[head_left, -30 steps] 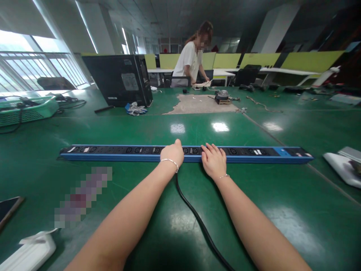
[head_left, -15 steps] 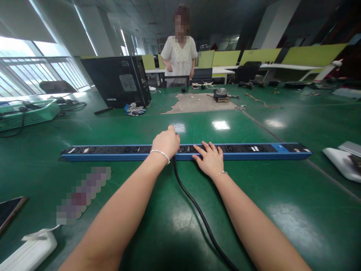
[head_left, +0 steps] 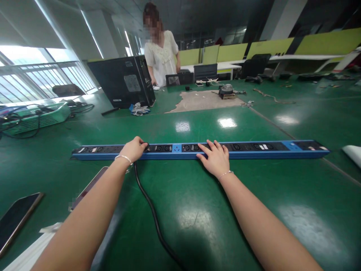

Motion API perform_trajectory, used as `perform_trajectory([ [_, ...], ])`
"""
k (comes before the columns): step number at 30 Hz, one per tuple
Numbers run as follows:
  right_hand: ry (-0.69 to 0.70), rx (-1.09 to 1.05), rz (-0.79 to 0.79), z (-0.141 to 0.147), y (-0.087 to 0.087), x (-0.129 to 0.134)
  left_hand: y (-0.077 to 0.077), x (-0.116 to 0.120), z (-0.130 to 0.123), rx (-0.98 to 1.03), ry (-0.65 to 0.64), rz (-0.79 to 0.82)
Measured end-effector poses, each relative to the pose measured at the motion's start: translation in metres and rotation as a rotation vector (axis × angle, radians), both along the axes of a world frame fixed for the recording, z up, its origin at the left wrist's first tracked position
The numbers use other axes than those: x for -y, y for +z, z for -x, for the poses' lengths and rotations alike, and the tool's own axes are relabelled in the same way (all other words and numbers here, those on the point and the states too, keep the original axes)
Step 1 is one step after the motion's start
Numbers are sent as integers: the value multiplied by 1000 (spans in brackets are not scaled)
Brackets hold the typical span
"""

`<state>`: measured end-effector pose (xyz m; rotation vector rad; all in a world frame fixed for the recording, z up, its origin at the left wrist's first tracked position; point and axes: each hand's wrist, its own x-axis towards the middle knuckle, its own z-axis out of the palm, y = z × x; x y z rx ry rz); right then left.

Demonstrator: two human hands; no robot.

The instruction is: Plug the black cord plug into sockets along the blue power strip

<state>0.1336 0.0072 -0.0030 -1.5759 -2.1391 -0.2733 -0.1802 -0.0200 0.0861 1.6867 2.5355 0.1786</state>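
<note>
A long blue and black power strip [head_left: 176, 148] with several sockets lies crosswise on the green table. My left hand [head_left: 133, 147] is closed on a black plug [head_left: 146, 147], low over the strip's left half; whether the plug sits in a socket I cannot tell. From beneath that hand a thick black cord [head_left: 153, 210] curves down toward me. My right hand [head_left: 214, 158] rests on the strip right of its middle, fingers spread, holding nothing.
Two phones [head_left: 19, 218] and a white object [head_left: 36, 250] lie front left. Behind stand a green basket of cables [head_left: 46, 118], a black computer case [head_left: 124, 82] and gloves [head_left: 139, 109]. A person [head_left: 163, 56] is across the table.
My left hand has moved left along the strip with the plug and cord, uncovering the blue socket. My right hand stays on the strip. The person opposite has shifted left and leans over.
</note>
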Motion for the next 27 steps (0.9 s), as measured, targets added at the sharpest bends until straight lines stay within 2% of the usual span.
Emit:
perform_trajectory([
  [5, 3, 9, 5, -1, 0, 0, -9, -7, -2, -41, -33, 30],
  [11, 5, 2, 0, -1, 1, 0, -7, -13, -3, -106, -75, 75],
  [18, 2, -4, 12, 0, 1, 0, -2, -7, -24, -192, -77, 139],
  [27, 2, 9, 27, 0, 2, 0, -5, -4, -26, -163, -70, 128],
])
